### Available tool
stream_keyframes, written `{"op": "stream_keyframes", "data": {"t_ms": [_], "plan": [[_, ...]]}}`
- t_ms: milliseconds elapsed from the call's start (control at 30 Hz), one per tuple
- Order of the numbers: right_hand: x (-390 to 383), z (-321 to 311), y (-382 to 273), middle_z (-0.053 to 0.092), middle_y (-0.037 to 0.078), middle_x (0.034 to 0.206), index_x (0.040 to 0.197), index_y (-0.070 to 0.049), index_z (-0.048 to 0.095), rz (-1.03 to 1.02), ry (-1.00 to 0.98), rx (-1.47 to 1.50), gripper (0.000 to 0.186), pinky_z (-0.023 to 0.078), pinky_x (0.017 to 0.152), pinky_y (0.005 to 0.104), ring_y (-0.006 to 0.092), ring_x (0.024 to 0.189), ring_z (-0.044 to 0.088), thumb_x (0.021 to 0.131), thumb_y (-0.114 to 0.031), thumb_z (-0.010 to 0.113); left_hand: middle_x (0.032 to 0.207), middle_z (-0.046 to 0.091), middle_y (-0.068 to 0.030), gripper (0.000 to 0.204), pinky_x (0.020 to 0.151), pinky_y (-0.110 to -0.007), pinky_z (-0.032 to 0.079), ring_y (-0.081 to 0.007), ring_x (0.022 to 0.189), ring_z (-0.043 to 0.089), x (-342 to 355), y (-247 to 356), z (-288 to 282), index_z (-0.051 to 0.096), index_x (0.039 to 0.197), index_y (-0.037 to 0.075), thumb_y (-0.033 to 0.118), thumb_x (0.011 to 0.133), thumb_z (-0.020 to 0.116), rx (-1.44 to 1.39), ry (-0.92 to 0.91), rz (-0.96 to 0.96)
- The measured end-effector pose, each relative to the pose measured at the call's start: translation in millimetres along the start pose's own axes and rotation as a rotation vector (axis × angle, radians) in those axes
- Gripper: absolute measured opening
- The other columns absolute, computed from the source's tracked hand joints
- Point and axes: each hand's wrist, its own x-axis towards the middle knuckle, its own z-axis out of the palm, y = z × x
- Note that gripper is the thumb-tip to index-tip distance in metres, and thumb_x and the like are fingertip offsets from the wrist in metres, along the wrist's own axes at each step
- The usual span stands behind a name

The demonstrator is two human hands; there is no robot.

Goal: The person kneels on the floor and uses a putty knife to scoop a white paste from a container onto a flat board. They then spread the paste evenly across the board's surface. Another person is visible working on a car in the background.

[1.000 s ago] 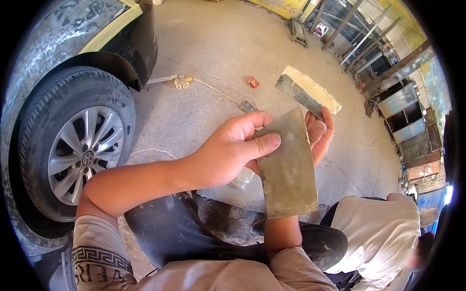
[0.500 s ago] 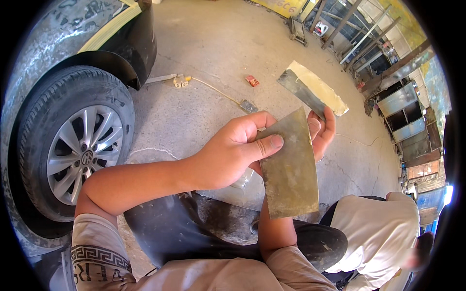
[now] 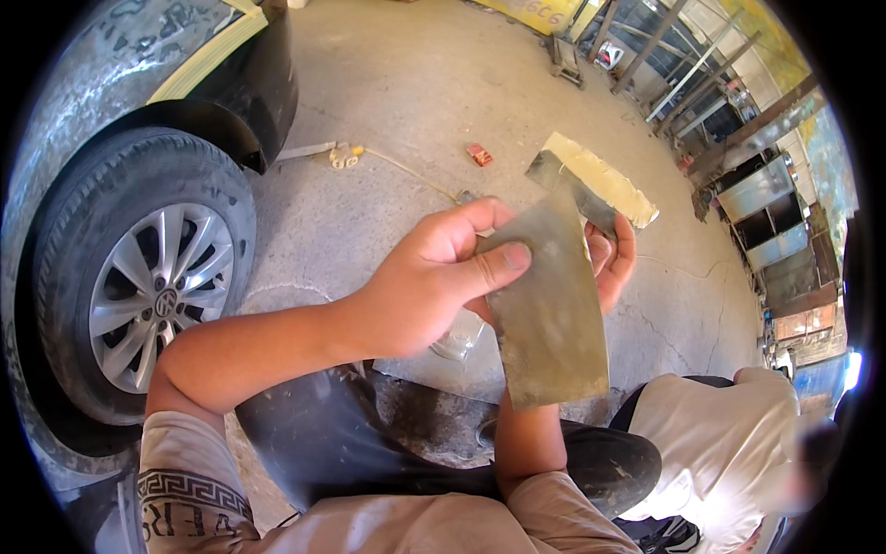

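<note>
The wheel (image 3: 161, 295) is on the left, under the side of the car (image 3: 129, 55). In the middle, a flat plate (image 3: 551, 323) is in the left hand (image 3: 434, 277), in front of the right arm (image 3: 531, 443). The right hand (image 3: 616, 263) is just right of the plate, with a blade (image 3: 581, 194) in it. Paste (image 3: 604, 177) sits on the blade's far side. Farther away, a small box (image 3: 479, 154) lies on the floor (image 3: 397, 92). Another person (image 3: 715, 443) is near, on the right. Behind that person, far right, is a long beam (image 3: 755, 131).
</note>
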Motion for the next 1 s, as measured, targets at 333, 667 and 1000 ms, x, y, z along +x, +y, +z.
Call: {"op": "stream_keyframes", "data": {"t_ms": [333, 667, 1000], "plan": [[51.1, -18.7, -35.9, 0.066, 0.007, 0.095, 0.125, 0.004, 0.05, -0.187, 0.12, -0.156, 0.032, 0.055, 0.078, 0.0263, 0.0117, 0.088, 0.063, 0.1, -0.014, 0.056, 0.1, 0.066, -0.0031, 0.026, 0.07, -0.022, 0.054, -0.0068, 0.084, 0.064, -2.8, 11.3, -7.8, 0.053, 0.12, 0.004, 0.021, 0.1, 0.055, 0.015, 0.281, 0.201], [84.9, -28.6, -48.1, 0.067, 0.012, 0.105, 0.127, 0.005, 0.049, 0.297, 0.108, 0.17, 0.032, 0.056, 0.085, 0.0354, 0.0209, 0.093, 0.066, 0.098, -0.006, 0.053, 0.102, 0.068, -0.0065, 0.019, 0.072, -0.026, 0.058, -0.0118, 0.087, 0.067, -1.5, 14.7, -12.7, 0.053, 0.113, 0.004, 0.019, 0.102, 0.052, -0.023, 0.322, 0.3], [87.1, -16.3, -57.6, 0.066, 0.011, 0.108, 0.11, 0.003, 0.056, 0.33, 0.118, 0.298, 0.017, 0.055, 0.088, 0.0332, 0.0199, 0.098, 0.066, 0.099, -0.009, 0.052, 0.106, 0.066, -0.0075, 0.02, 0.073, -0.029, 0.06, -0.014, 0.09, 0.068, 1.2, 8.4, -19.3, 0.05, 0.115, 0.005, 0.02, 0.101, 0.054, -0.027, 0.36, 0.326]]}}
